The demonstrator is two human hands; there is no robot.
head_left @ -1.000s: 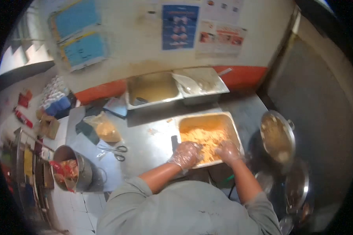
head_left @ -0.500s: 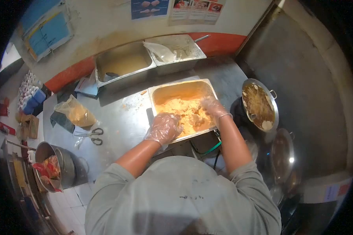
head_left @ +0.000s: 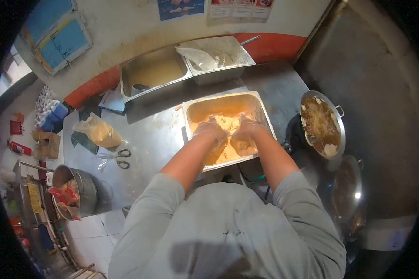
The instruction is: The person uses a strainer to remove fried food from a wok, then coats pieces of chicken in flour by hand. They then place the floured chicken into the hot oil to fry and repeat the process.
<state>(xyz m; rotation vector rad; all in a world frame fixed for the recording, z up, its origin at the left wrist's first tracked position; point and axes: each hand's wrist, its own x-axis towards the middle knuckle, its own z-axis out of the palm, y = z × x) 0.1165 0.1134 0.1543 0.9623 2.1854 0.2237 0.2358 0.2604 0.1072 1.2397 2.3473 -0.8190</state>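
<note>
A rectangular metal pan (head_left: 187, 109) holds loose orange breading flour (head_left: 227, 122), with lumpy coated pieces among it. Both of my hands wear clear plastic gloves and reach down into the pan. My left hand (head_left: 212, 130) is in the flour left of the middle. Close to it on the right, my right hand (head_left: 247, 128) presses in too, beside a coated lump (head_left: 243, 148) near the front wall. The fingers of both hands are mostly hidden by the flour and the gloves, so their grip does not show.
Behind stand a metal pan of cloudy liquid (head_left: 156, 72) and one holding a plastic bag (head_left: 198, 58). Scissors (head_left: 122, 158) and a bag of powder (head_left: 100, 131) lie left. A pot (head_left: 86, 186) stands lower left. Right is a wok of frying oil (head_left: 322, 123).
My left hand has moved from the pan's front left edge deeper into the flour. My right hand has come down from the right side, and the two are now close together. The view has shifted slightly.
</note>
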